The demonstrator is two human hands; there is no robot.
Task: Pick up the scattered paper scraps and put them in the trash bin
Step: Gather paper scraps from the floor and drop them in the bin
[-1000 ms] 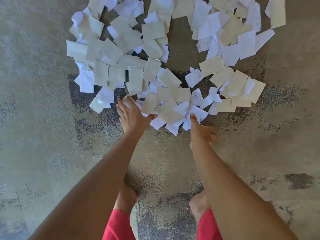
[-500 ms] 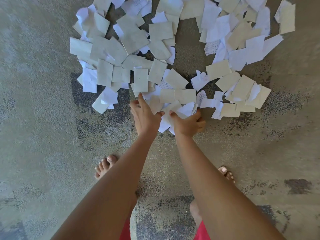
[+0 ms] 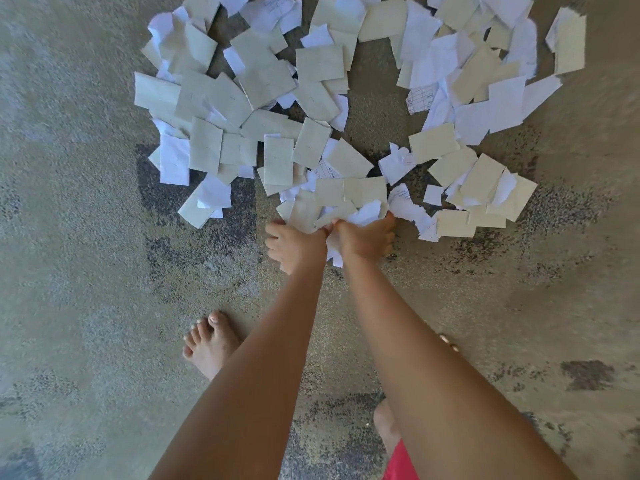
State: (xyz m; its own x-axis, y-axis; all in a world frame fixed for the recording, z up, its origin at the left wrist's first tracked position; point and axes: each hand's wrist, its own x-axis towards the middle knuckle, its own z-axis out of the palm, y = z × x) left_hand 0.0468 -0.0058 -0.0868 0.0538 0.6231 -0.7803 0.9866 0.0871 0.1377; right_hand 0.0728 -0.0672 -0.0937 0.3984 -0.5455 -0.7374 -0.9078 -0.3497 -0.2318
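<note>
Several white and cream paper scraps (image 3: 242,102) lie scattered in a wide ring on the concrete floor, filling the upper half of the head view. At the ring's near edge my left hand (image 3: 296,245) and my right hand (image 3: 363,239) press together, thumbs touching. Between them they clutch a bunch of paper scraps (image 3: 343,207) that fans out above the fingers, and a white corner pokes out below the right palm. No trash bin is in view.
My bare left foot (image 3: 211,344) stands on the mottled grey floor (image 3: 104,271) below the hands. My right foot (image 3: 448,342) is mostly hidden behind the right forearm. A strip of red clothing (image 3: 398,462) shows at the bottom edge.
My two hands have come together from apart, sweeping the nearest scraps into one bunch and closing on it. The view has shifted so my feet show.
</note>
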